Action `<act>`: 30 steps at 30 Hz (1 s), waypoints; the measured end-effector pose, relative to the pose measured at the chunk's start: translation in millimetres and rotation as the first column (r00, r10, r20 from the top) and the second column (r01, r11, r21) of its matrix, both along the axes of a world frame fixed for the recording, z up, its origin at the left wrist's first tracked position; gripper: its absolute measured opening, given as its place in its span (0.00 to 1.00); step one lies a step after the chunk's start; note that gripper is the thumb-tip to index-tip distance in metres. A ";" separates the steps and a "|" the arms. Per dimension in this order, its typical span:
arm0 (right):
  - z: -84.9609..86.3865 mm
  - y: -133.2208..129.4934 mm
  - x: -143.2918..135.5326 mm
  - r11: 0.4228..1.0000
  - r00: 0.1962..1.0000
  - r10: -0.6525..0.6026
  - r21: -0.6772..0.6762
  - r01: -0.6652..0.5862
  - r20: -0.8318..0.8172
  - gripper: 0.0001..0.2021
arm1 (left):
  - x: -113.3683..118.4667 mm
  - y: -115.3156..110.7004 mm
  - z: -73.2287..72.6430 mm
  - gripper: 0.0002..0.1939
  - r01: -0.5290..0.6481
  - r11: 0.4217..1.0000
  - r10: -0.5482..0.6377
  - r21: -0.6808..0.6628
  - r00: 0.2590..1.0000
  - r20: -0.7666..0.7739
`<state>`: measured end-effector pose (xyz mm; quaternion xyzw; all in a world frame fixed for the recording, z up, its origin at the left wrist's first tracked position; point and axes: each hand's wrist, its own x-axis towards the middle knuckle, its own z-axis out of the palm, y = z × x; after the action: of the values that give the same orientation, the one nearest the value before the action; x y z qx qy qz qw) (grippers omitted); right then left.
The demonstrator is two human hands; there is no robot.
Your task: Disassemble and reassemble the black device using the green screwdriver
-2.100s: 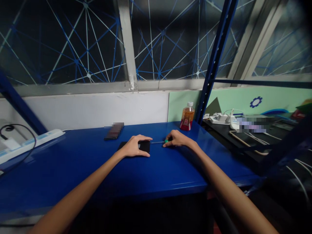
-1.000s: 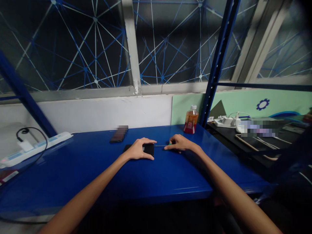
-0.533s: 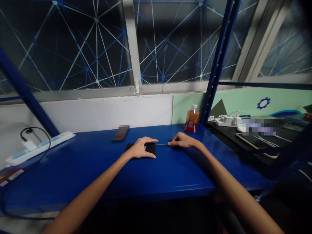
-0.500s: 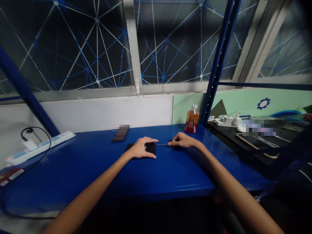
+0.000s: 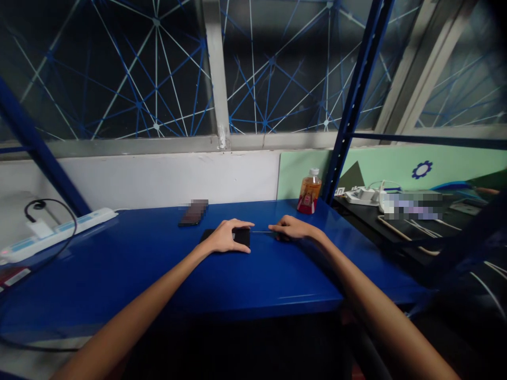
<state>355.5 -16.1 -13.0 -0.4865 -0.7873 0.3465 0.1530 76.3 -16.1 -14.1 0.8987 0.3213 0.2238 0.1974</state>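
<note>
A flat black case (image 5: 242, 238) lies on the blue table (image 5: 253, 279). My left hand (image 5: 225, 236) is laid over it, with thumb and fingers spread along its near and far edges. To the right, my right hand (image 5: 289, 228) is closed in a pinch around a thin metal rod (image 5: 261, 231), like a screwdriver shaft. The rod runs level toward the case's right edge; whether its tip touches the case I cannot tell. My fingers hide the rod's other end.
A phone (image 5: 194, 214) lies behind my left hand. A bottle of orange-red drink (image 5: 309, 192) stands at the back right. On the left is a white power strip (image 5: 91, 219) with a black cable (image 5: 75, 227). A blue post (image 5: 348, 116) rises beside the black side table (image 5: 396, 232).
The view has shifted slightly. My right fingertips are a little closer to the case, and the right fingers have curled a bit differently around the rod. My left hand keeps its place on the case.
</note>
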 end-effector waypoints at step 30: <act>8.6 0.9 3.8 0.977 0.987 0.039 0.201 -0.070 0.153 0.25 | 2.8 2.7 -4.3 0.38 -0.043 0.994 0.052 0.096 0.994 -0.096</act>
<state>359.3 -15.2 -4.4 -0.4706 -0.8413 0.2299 0.1339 79.1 -13.5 -18.4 0.9091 0.3410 0.1987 0.1334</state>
